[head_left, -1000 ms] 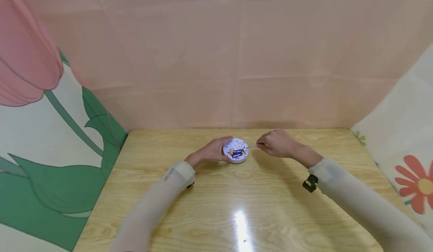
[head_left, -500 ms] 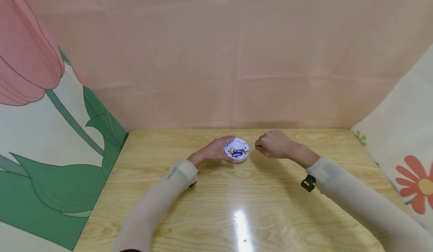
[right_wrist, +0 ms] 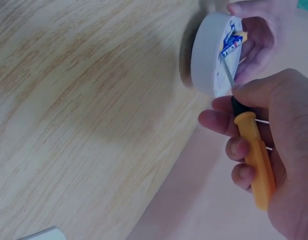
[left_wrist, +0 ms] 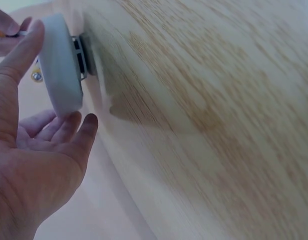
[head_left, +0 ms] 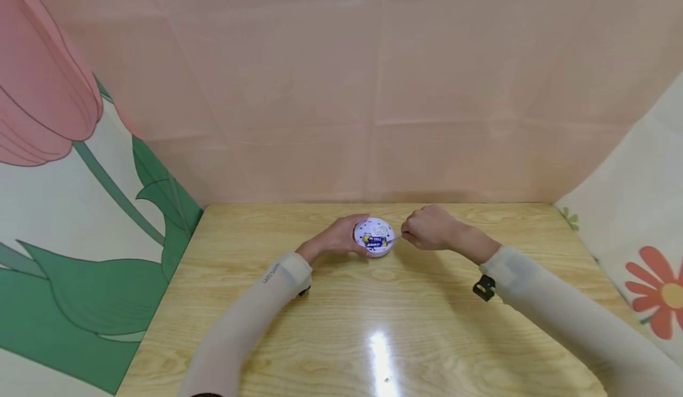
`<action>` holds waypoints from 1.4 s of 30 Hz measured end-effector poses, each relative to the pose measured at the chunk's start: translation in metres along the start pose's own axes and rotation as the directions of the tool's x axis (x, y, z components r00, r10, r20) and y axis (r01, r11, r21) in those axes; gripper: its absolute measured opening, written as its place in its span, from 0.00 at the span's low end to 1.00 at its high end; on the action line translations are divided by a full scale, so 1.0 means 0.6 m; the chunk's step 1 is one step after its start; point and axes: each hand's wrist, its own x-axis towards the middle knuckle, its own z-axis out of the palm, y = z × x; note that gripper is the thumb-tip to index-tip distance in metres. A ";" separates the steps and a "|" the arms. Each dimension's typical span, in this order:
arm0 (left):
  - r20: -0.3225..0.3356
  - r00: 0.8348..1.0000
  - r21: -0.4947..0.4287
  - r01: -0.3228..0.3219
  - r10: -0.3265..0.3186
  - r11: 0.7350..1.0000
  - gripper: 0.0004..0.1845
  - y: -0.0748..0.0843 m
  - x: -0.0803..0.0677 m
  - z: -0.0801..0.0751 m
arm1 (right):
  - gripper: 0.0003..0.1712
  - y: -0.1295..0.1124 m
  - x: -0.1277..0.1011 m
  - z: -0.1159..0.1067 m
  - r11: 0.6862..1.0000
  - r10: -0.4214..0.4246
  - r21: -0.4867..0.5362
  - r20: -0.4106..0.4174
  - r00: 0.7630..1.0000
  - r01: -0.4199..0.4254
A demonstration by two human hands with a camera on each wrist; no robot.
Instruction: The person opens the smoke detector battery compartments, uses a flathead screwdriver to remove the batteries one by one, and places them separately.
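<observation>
My left hand [head_left: 338, 235] grips a round white battery-powered device [head_left: 367, 227] by its rim, fingers and thumb on opposite sides. Its underside, with small dark holes and a label, faces up. Blue batteries with yellow ends [right_wrist: 232, 44] lie in its compartment, partly hidden in the right wrist view. From the right, my right hand [head_left: 430, 228] holds a screwdriver [right_wrist: 254, 155] with an orange handle and black collar. The thin metal shaft reaches into the device, its tip right at the end of the batteries. In the left wrist view, a dark bracket-like part [left_wrist: 80, 57] shows on the device's table-facing side.
The hands work near the back of a wood-grain table [head_left: 341, 302], close to a plain pinkish cloth backdrop [head_left: 299, 89]. Printed flower cloths hang at the left [head_left: 96, 278] and right [head_left: 640, 207]. Both forearms wear pale sleeves.
My right hand has moved slightly left, bringing the screwdriver tip from the device's upper right down to the batteries' right end. My left hand has shifted the device slightly right.
</observation>
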 end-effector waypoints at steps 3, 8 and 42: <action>-0.005 1.000 -0.014 -0.008 0.008 1.000 0.57 0.001 -0.001 0.000 | 0.15 -0.002 0.001 0.000 1.000 0.002 -0.006 0.009 1.000 -0.001; -0.009 1.000 -0.014 -0.027 0.027 1.000 0.57 0.002 0.000 0.002 | 0.17 -0.005 0.006 -0.002 1.000 -0.006 -0.023 0.023 1.000 0.006; -0.083 0.995 0.000 0.053 -0.053 0.999 0.55 0.010 0.002 0.009 | 0.21 -0.029 0.035 -0.023 0.967 -0.056 -0.246 0.045 0.997 0.066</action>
